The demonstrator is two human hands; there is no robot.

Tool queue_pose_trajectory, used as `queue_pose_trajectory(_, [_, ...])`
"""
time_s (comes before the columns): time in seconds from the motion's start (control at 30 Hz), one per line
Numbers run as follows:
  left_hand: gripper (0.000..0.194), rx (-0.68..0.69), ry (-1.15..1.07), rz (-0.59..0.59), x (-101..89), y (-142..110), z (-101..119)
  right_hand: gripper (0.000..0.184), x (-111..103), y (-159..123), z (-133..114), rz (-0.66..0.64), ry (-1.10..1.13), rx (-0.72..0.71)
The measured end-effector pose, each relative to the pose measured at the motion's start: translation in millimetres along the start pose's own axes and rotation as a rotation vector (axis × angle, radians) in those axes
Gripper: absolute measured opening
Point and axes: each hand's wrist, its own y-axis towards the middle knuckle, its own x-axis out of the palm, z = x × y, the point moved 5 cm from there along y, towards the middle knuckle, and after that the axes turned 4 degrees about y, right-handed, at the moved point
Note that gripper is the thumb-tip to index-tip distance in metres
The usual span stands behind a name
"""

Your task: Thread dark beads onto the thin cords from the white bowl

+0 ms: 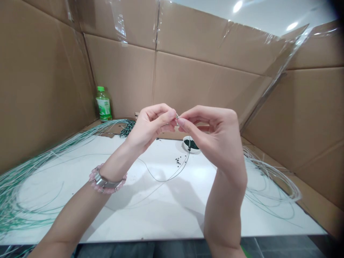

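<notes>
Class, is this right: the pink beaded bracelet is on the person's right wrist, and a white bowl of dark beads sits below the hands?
No: the pink beaded bracelet is on the left wrist, as the head view shows; the white bowl stands as stated.

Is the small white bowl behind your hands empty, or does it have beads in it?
Not empty: the small white bowl holds a mound of dark beads, which show above its rim.
</notes>
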Motion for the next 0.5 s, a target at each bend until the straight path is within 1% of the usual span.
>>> queue_pose_trajectory(0.1, [0.031, 0.024, 0.022, 0.022, -1.0, 1.9, -0.5, 0.015, -1.2, 0.3, 1.8, 0.042, 0.020, 0.004])
queue_pose_trajectory(0.17, [0.032, 0.052, 0.063, 0.045, -4.8, 5.5, -4.7, 0.013, -2.3, 0.5, 2.8, 0.082, 0.033, 0.004])
queue_pose_trajectory(0.23, [0.031, 0.095, 0.195, 0.069, -11.6, 10.6, -14.3, 0.012, -3.4, 0.4, 2.6, 0.115, 0.034, -0.001])
queue_pose_trajectory(0.3, [0.028, 0.122, 0.519, 0.041, -17.5, 15.5, -31.4, 0.012, -4.7, 0.1, 1.4, 0.143, 0.023, -0.008])
queue_pose_trajectory(0.37, [0.025, 0.106, 0.895, -0.061, -20.8, 17.3, -56.8, 0.013, -5.8, -0.4, -0.3, 0.161, 0.012, -0.013])
queue_pose_trajectory(0.4, [0.023, 0.084, 1.014, -0.116, -22.4, 16.1, -70.9, 0.014, -6.1, -0.7, -1.1, 0.165, 0.007, -0.019])
queue_pose_trajectory(0.43, [0.022, 0.062, 1.081, -0.160, -23.9, 13.4, -84.2, 0.014, -6.3, -1.0, -1.7, 0.168, 0.001, -0.024])
queue_pose_trajectory(0.5, [0.022, 0.032, 1.137, -0.204, -25.4, 4.6, -106.5, 0.015, -6.4, -1.5, -2.6, 0.174, -0.008, -0.036])
